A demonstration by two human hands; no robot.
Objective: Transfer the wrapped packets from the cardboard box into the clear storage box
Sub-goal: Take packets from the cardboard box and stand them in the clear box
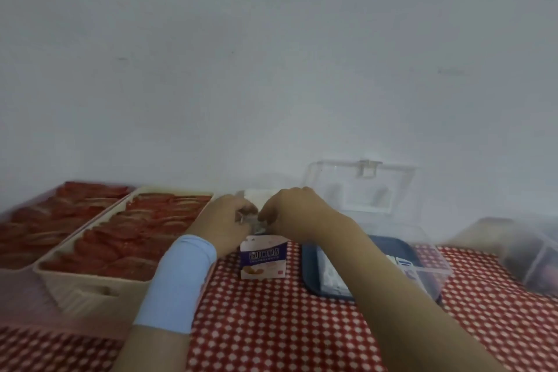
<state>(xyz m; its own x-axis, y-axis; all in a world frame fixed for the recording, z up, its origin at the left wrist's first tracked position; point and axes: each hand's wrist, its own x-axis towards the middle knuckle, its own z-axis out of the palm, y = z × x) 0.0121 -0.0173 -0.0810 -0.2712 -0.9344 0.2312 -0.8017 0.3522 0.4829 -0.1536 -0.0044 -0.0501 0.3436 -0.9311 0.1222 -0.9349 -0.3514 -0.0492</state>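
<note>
A small white and purple cardboard box (pixel 263 257) stands on the checked cloth in the middle. Both hands meet just above its open top. My left hand (pixel 225 217), with a light blue wristband on the forearm, and my right hand (pixel 294 210) both pinch a clear wrapped packet (pixel 252 219) between them. The clear storage box (pixel 428 257) stands to the right with its lid (pixel 359 187) raised against the wall. It sits on a dark blue tray, and a few packets (pixel 332 276) lie inside. My right forearm crosses in front of it.
Two beige trays (pixel 90 287) packed with red wrapped items fill the left side. Another clear container (pixel 531 254) stands at the far right. A red and white checked cloth (pixel 271 326) covers the table. A pale wall rises close behind.
</note>
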